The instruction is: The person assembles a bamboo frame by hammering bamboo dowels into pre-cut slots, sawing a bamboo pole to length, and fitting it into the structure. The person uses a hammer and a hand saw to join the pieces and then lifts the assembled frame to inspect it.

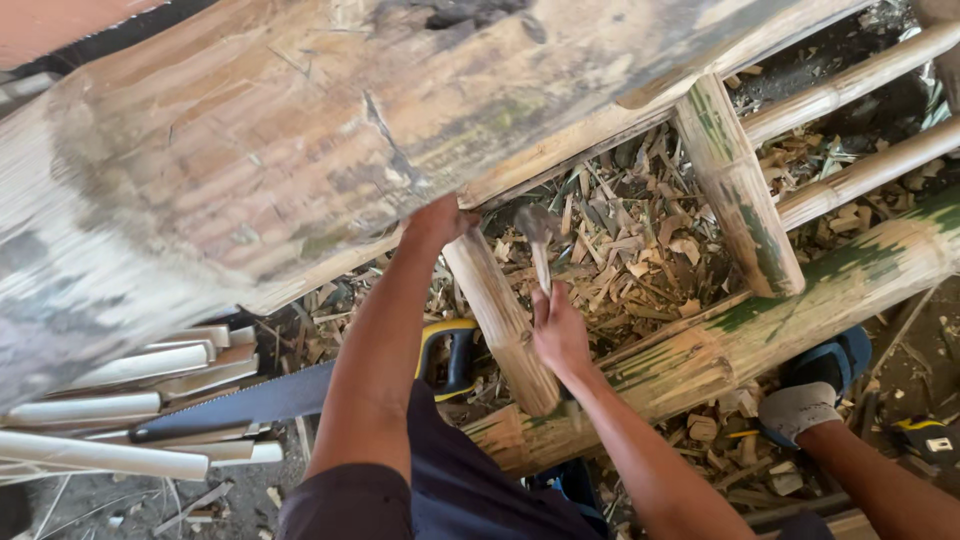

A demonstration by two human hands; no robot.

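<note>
Left hand: the left hand (440, 222) is pressed up against the top of a short pale bamboo post (502, 322), right where it meets the wide weathered bamboo slab (270, 160). The fingers are tucked under the slab, so I cannot tell whether they are curled or spread.

Right hand: the right hand (560, 335) is wrapped tight round the handle of a small grey-headed hammer (537, 240), whose head is raised near the post's top end.

Where the work sits: the post stands between the slab above and a thick green-stained bamboo beam (740, 345) below, part of a bamboo frame lying over a floor strewn with wood chips (640, 250).

Handling: the post looks stiff, hard and fairly light for its bulk. Its smooth skin is probably slippery, and hollow bamboo may split near the ends, so the middle of its length seems the safest place to grip.

Nearby: a handsaw with a yellow and black handle (300, 395) lies over a stack of split pale bamboo strips (130, 410). A foot in a grey sock and blue sandal (815, 395) rests beside the beam.

Hard to make out: the hammer head is blurred, the joint under the slab is hidden, and the frame runs out of view.
</note>
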